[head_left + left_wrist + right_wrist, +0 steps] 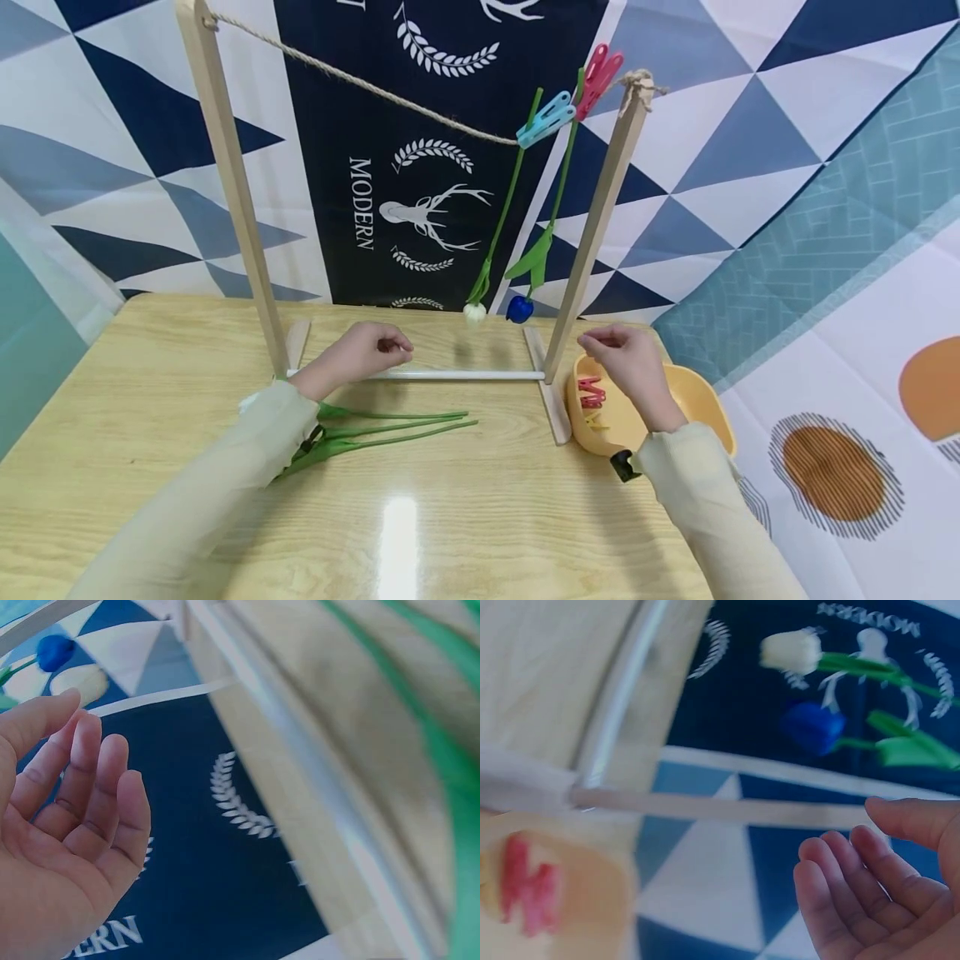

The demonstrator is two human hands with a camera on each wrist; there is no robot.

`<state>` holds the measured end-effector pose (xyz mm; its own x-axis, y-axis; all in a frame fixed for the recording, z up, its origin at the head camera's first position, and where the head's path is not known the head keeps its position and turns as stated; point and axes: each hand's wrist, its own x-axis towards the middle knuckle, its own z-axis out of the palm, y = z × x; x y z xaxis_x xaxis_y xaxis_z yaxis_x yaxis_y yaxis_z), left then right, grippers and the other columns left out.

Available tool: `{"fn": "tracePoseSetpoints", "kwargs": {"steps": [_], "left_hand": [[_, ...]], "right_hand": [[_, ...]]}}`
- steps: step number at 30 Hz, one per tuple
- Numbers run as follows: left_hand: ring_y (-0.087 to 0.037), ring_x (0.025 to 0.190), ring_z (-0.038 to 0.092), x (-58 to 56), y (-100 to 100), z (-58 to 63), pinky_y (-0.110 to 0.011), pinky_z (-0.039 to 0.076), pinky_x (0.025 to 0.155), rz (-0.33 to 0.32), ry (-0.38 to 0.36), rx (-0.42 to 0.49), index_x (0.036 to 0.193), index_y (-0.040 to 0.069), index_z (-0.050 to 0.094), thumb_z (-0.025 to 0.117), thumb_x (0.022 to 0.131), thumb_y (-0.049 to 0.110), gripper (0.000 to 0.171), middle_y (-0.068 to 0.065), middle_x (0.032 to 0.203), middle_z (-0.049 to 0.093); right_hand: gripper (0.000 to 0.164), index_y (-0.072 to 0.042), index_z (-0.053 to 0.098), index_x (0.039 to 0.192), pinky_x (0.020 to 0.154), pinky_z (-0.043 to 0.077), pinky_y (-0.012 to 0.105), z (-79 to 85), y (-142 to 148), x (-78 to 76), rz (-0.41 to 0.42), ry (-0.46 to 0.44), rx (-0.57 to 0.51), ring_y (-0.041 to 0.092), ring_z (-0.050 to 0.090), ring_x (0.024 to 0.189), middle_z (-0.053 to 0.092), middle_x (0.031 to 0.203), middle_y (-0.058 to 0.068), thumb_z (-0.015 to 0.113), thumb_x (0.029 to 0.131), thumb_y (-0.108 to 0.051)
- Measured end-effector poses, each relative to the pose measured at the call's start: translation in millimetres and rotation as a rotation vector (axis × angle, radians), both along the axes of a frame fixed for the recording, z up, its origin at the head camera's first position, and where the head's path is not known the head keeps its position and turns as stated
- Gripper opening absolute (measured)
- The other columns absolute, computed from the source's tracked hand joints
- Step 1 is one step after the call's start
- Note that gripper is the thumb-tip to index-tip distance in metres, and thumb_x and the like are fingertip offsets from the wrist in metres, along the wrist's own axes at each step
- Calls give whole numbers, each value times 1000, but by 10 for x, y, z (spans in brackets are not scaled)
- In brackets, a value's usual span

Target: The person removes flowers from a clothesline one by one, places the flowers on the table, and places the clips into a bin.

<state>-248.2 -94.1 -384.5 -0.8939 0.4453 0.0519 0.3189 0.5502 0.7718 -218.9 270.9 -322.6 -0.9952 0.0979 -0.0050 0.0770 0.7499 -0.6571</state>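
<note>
My left hand [358, 354] hovers by the left end of the white rod [465, 375], above the flowers lying on the table. Its fingers are loosely bent and hold nothing. Over the yellow bin [703, 404], my right hand [628, 365] is also without anything in its fingers, which curve loosely in the right wrist view. From the rope [360, 82] two tulips hang head down: a white tulip [474, 313] under a light blue clothespin [546, 121], and a blue tulip [519, 309] under a red clothespin [600, 79].
Several green stems [405, 431] lie on the table [480, 517], their flower ends hidden behind my left forearm. A wooden left post [236, 183] and right post [600, 225] carry the rope. Red clothespins [592, 392] and a yellow clothespin [595, 421] lie in the bin.
</note>
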Motion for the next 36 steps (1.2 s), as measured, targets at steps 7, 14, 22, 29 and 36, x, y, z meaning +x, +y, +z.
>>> {"fn": "tracePoseSetpoints", "kwargs": {"steps": [7, 14, 22, 29, 36], "left_hand": [[-13, 71, 53, -94, 114, 345, -25, 44, 66, 45, 136, 22, 94, 7, 71, 65, 87, 17, 14, -3, 80, 66], [-16, 73, 54, -185, 242, 621, -27, 45, 66, 95, 117, 45, 97, 11, 71, 65, 88, 23, 16, -3, 85, 66], [-17, 78, 56, -288, 390, 821, -28, 46, 70, 119, 115, 106, 102, 12, 68, 64, 89, 26, 19, -3, 91, 65], [-18, 84, 57, -345, 539, 1043, -29, 46, 75, 143, 184, 175, 113, 10, 64, 63, 90, 25, 27, -6, 96, 65], [-20, 98, 56, -388, 641, 1255, -34, 46, 88, 141, 211, 257, 122, 10, 57, 64, 89, 26, 37, -8, 113, 58]], "right_hand": [[33, -8, 68, 106, 67, 48, 18, 403, -290, -21, 32, 153, -62, 16, 63, 83, 68, 99, 11, 61, 90, -36], [32, -9, 68, 108, 66, 47, 16, 772, -579, -65, 64, 259, -102, 9, 59, 83, 68, 101, 9, 62, 89, -35], [31, -7, 68, 109, 74, 50, 16, 1150, -817, -153, 66, 351, -280, 11, 64, 82, 69, 94, 5, 65, 88, -30], [35, -7, 64, 115, 82, 52, 23, 1425, -995, -180, 61, 435, -391, 16, 65, 87, 68, 97, 3, 66, 87, -27], [40, -10, 57, 124, 87, 50, 23, 1603, -1087, -202, 55, 488, -428, 9, 61, 89, 64, 99, 1, 66, 88, -24]]}}
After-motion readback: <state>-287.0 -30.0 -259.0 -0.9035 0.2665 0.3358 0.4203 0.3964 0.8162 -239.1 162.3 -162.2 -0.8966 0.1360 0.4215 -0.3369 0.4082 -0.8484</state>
